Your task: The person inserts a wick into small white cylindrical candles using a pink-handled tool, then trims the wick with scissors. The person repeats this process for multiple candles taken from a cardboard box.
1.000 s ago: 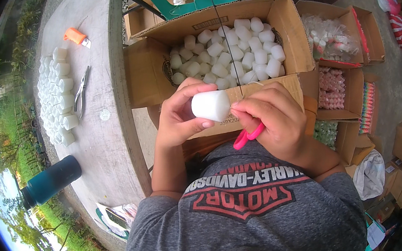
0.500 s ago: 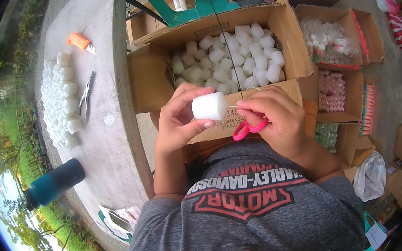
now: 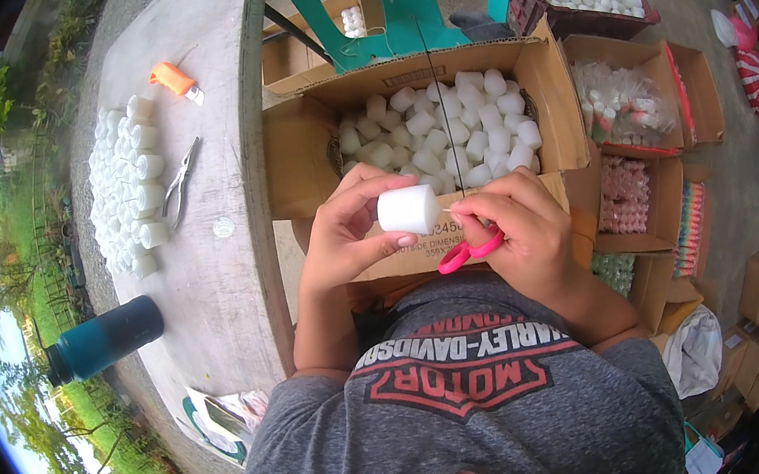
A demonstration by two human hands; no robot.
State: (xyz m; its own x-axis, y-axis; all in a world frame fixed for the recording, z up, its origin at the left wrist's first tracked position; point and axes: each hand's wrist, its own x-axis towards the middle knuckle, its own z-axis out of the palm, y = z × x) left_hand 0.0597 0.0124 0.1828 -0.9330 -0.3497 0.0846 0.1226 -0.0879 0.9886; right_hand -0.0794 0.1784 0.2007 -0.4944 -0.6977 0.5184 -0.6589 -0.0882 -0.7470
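My left hand holds a white cylindrical candle on its side between thumb and fingers. Facing it, my right hand pinches close to a thin pale wick at the candle's right end. Pink-handled scissors hang from the same right hand; their blades are hidden. A long thin dark line runs from the far side down to the right fingertips; whether they grip it I cannot tell. Just beyond both hands stands an open cardboard box, with many similar white candles in it.
On the table at left lie rows of white candles, pliers, an orange-handled cutter and a dark teal bottle. A green plastic chair stands beyond the box. More cardboard boxes line the right.
The whole scene has shifted slightly right and down in view. Both hands keep their grip on the candle and scissors, with the right fingers still at the wick.
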